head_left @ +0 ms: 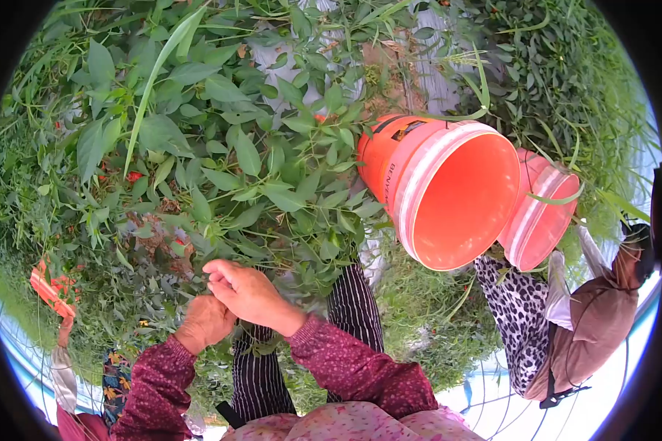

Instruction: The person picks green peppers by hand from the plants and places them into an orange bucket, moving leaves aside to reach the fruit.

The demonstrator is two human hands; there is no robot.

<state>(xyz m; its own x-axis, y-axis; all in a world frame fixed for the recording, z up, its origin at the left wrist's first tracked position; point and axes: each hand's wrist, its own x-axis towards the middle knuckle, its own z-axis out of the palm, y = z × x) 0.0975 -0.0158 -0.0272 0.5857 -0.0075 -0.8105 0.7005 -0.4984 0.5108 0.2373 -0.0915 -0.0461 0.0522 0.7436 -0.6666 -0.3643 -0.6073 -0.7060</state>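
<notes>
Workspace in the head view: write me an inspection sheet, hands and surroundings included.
Surface: leafy plants hide most ground; pale sheeting shows between.
Things at hand: red fruits among leaves; large orange bucket beside smaller bucket.
Clutter: long grass blades overhang the foliage.
Hands: left hand and right hand close together, fingers curled; grasp unclear.
Cables: thin dark lines at the lower edges, too unclear to identify.
Surroundings: one co-worker right; another's hand left, at an orange object.
</notes>
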